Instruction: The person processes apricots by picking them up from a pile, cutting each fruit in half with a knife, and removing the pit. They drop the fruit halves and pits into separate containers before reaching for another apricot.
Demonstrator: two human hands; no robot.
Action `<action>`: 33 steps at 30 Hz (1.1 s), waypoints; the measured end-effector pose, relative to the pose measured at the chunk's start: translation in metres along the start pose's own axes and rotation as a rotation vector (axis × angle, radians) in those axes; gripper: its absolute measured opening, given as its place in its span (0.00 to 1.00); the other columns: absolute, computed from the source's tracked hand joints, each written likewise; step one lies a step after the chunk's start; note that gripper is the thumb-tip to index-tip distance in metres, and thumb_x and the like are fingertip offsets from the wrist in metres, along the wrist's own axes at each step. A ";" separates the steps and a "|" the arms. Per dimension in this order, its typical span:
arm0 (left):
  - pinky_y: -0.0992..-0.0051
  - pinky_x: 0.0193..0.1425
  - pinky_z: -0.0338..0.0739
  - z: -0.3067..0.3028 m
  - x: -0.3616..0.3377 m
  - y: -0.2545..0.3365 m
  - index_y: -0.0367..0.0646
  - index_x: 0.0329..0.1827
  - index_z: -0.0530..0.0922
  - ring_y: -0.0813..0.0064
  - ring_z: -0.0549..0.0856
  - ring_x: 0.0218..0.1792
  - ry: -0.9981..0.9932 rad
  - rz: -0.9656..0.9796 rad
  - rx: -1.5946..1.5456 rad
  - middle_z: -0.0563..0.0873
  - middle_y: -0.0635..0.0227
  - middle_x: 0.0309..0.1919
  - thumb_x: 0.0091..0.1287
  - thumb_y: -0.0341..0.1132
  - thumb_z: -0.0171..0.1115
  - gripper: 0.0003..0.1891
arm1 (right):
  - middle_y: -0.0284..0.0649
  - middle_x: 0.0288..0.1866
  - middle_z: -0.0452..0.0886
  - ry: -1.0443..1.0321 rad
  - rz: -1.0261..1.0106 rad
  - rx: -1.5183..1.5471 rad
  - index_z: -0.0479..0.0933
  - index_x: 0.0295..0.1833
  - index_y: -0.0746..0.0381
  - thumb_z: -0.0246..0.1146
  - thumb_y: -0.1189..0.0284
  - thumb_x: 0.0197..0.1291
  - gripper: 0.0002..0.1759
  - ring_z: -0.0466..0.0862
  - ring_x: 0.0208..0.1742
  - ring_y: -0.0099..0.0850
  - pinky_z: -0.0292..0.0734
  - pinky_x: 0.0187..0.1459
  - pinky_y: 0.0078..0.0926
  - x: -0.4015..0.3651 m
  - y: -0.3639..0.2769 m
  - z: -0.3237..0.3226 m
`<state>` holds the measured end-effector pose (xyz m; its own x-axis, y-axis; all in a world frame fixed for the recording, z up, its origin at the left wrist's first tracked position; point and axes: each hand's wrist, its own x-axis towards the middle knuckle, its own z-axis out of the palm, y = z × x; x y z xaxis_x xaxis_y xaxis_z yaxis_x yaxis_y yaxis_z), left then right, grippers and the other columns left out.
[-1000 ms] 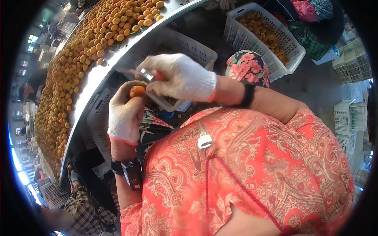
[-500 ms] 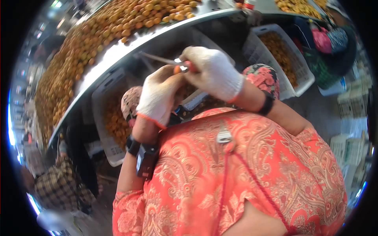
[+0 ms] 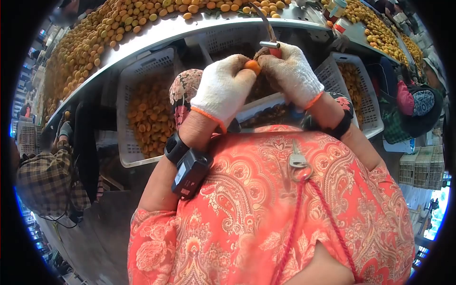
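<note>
My left hand [image 3: 222, 88], in a white glove with an orange cuff edge, pinches an orange apricot [image 3: 253, 66] between thumb and fingers. My right hand [image 3: 293, 73], gloved the same way, is closed around the red handle of a knife [image 3: 270, 32]. Its curved blade points up and away, over the metal table edge. Both hands are close together above my lap, with the right fingertips right beside the apricot. Below them, partly hidden, is a pale container [image 3: 266, 103] with dark pieces in it.
A white crate of apricot pieces [image 3: 122, 102] stands at left, another crate [image 3: 375, 102] at right. Beyond lies a metal table [image 3: 142, 54] heaped with whole apricots. A person in a checked shirt [image 3: 47, 178] sits at left; another person [image 3: 399, 114] is at right.
The knife has swung from pointing left to pointing up and away. My hands have moved slightly apart, and the apricot in my left hand now shows clearly. The camera view has shifted.
</note>
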<state>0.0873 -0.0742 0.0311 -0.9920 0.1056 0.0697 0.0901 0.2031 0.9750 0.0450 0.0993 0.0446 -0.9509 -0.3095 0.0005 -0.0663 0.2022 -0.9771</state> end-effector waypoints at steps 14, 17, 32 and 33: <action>0.75 0.56 0.78 -0.250 -0.035 -0.068 0.32 0.62 0.77 0.78 0.84 0.52 0.648 -0.173 0.662 0.85 0.62 0.55 0.71 0.32 0.62 0.20 | 0.56 0.45 0.86 0.120 0.182 -0.405 0.81 0.47 0.67 0.68 0.57 0.56 0.24 0.86 0.51 0.48 0.78 0.53 0.39 0.018 0.073 -0.062; 0.76 0.53 0.72 -0.213 0.007 -0.020 0.35 0.62 0.78 0.78 0.81 0.54 0.523 -0.199 0.258 0.84 0.66 0.55 0.70 0.32 0.62 0.19 | 0.55 0.47 0.85 0.046 0.118 -0.419 0.80 0.48 0.66 0.64 0.64 0.56 0.18 0.84 0.53 0.51 0.78 0.55 0.41 0.024 0.104 -0.064; 0.76 0.54 0.78 0.083 0.372 -0.077 0.43 0.60 0.83 0.74 0.86 0.48 -0.313 0.256 0.641 0.87 0.62 0.52 0.67 0.31 0.60 0.18 | 0.57 0.41 0.85 -0.156 0.290 -0.288 0.79 0.47 0.65 0.62 0.61 0.61 0.18 0.85 0.46 0.56 0.79 0.48 0.46 0.029 0.185 -0.116; 0.73 0.56 0.79 0.091 0.385 -0.083 0.47 0.62 0.82 0.67 0.87 0.50 -0.347 0.077 0.631 0.87 0.60 0.54 0.69 0.38 0.60 0.19 | 0.58 0.41 0.85 -0.166 0.320 -0.276 0.79 0.47 0.65 0.62 0.61 0.62 0.18 0.85 0.46 0.56 0.79 0.48 0.46 0.030 0.187 -0.120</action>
<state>-0.2938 0.0386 -0.0419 -0.9047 0.4242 -0.0401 0.2966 0.6945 0.6555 -0.0321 0.2393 -0.1127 -0.8767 -0.3318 -0.3482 0.1230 0.5453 -0.8292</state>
